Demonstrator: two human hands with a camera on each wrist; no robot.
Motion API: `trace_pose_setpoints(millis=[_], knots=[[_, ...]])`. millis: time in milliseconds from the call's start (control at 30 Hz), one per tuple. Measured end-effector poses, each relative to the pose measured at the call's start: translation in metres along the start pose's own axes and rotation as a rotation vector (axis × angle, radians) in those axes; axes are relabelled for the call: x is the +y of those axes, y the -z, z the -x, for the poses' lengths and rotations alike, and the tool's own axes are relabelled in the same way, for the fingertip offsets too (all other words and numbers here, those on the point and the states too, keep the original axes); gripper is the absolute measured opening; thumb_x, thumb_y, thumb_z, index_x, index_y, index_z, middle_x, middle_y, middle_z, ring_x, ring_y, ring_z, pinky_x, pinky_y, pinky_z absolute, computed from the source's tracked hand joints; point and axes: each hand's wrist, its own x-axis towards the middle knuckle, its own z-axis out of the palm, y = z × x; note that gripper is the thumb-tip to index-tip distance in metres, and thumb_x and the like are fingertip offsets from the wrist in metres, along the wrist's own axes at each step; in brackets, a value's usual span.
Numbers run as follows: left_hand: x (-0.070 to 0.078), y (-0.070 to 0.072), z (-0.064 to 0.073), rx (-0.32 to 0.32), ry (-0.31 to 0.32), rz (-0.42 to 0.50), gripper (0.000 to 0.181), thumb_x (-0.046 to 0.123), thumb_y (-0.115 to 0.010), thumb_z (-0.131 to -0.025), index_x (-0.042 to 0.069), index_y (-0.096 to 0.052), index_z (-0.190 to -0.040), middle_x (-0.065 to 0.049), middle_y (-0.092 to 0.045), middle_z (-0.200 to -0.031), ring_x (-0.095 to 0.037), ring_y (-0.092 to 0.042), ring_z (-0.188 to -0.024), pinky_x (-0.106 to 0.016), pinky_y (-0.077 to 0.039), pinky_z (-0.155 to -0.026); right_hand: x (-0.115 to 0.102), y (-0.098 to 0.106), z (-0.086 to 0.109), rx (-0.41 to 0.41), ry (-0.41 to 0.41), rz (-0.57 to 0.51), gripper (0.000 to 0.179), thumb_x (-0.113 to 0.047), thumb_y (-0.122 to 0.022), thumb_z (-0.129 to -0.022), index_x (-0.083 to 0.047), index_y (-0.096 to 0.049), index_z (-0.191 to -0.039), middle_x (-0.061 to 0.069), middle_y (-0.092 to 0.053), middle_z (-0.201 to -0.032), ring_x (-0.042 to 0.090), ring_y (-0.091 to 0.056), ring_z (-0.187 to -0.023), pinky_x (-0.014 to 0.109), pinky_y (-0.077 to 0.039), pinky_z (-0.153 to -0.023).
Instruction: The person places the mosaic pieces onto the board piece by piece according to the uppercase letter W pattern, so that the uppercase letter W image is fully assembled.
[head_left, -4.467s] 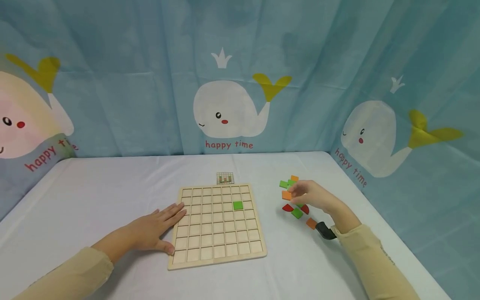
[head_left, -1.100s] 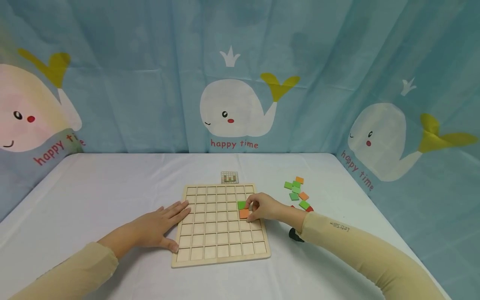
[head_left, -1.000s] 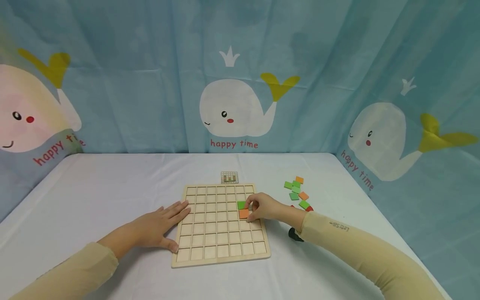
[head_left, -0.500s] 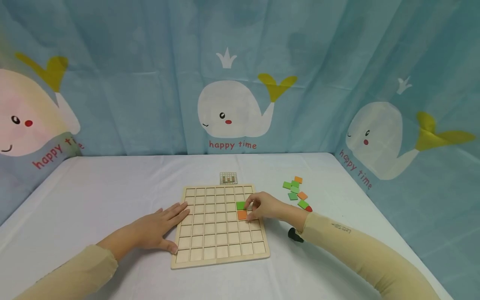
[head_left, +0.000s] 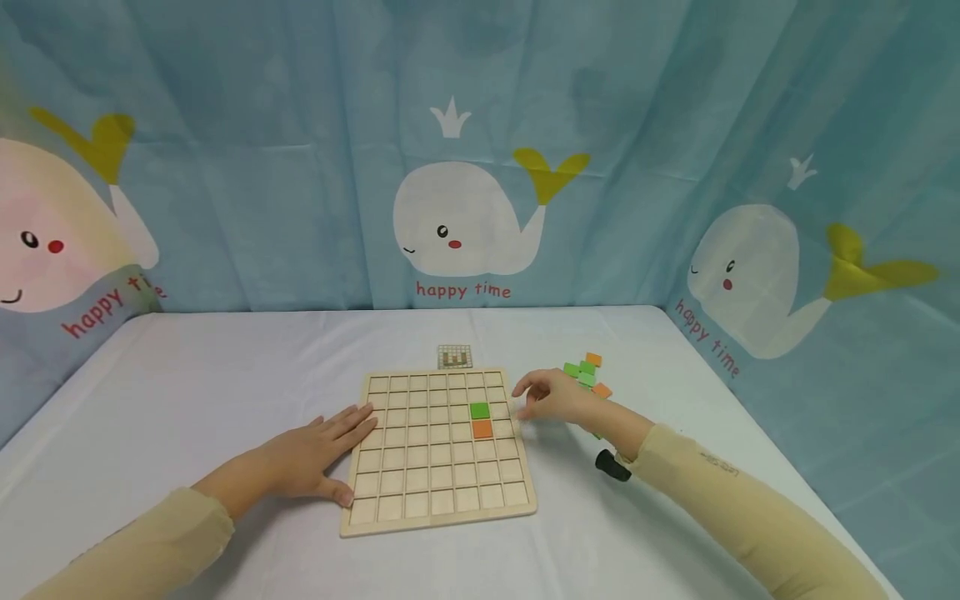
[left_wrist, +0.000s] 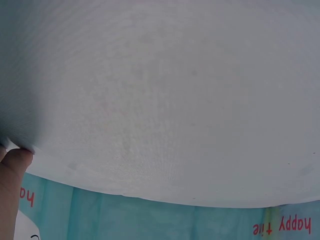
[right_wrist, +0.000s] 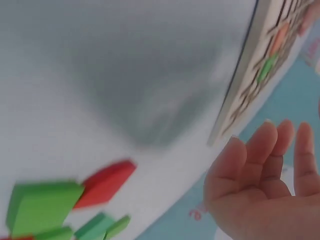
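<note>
A wooden grid board (head_left: 442, 454) lies on the white table. In two neighbouring cells of one column sit a green square tile (head_left: 479, 410) and, just nearer, an orange square tile (head_left: 482, 428). My left hand (head_left: 303, 457) rests flat at the board's left edge, fingers spread over its rim. Off the board's right edge hovers my right hand (head_left: 558, 397), its fingers loosely bent and nothing between them. The right wrist view shows that same hand (right_wrist: 265, 180) with bare fingers, above the table.
Loose tiles, among them an orange tile (head_left: 593, 359) and a red piece (right_wrist: 106, 184), lie right of the board, partly behind my right hand. A small pattern card (head_left: 454, 357) lies beyond the board. A black object (head_left: 612, 465) shows by the right sleeve.
My right hand carried an orange tile from the loose pile to the board, let go of it below the green tile, and has drawn back to the right. The left hand stays in place.
</note>
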Motion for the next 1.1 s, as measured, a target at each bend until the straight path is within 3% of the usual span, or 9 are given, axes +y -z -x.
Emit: trace_pose_setpoints(millis=[267, 600, 900, 1100], knots=[[-0.001, 0.000, 0.001, 0.009, -0.008, 0.000, 0.107, 0.070, -0.058, -0.079, 0.001, -0.020, -0.153, -0.022, -0.013, -0.159, -0.044, -0.014, -0.143, -0.064, -0.022, -0.107, 0.001, 0.028, 0.012, 0.037, -0.070, 0.010, 0.033, -0.009, -0.073, -0.088, 0.002, -0.062, -0.117, 0.004, -0.057, -0.083, 0.019, -0.053, -0.081, 0.038, -0.047, -0.080], [0.002, 0.002, 0.001, 0.010, -0.019, -0.004, 0.107, 0.068, -0.059, -0.079, 0.000, -0.020, -0.153, -0.023, -0.014, -0.158, -0.045, -0.016, -0.143, -0.064, -0.023, -0.107, 0.005, 0.054, 0.024, 0.085, -0.077, 0.063, 0.034, -0.015, -0.071, -0.090, 0.000, -0.063, -0.120, 0.010, -0.061, -0.105, 0.025, -0.055, -0.096, 0.045, -0.049, -0.088], [0.001, 0.001, 0.000, 0.018, -0.024, -0.017, 0.107, 0.068, -0.059, -0.079, 0.000, -0.022, -0.152, -0.023, -0.015, -0.158, -0.045, -0.017, -0.142, -0.064, -0.024, -0.106, 0.024, 0.072, 0.032, 0.046, -0.039, 0.040, 0.034, -0.014, -0.067, -0.093, 0.004, -0.061, -0.120, 0.009, -0.063, -0.103, 0.040, -0.056, -0.099, 0.051, -0.048, -0.087], [0.001, 0.000, 0.001, 0.011, -0.008, 0.002, 0.108, 0.070, -0.059, -0.078, 0.001, -0.021, -0.153, -0.021, -0.013, -0.159, -0.044, -0.015, -0.143, -0.064, -0.022, -0.107, 0.041, 0.083, 0.037, 0.021, -0.032, 0.047, 0.039, -0.017, -0.067, -0.093, 0.005, -0.059, -0.124, 0.015, -0.064, -0.110, 0.035, -0.059, -0.100, 0.051, -0.046, -0.092]])
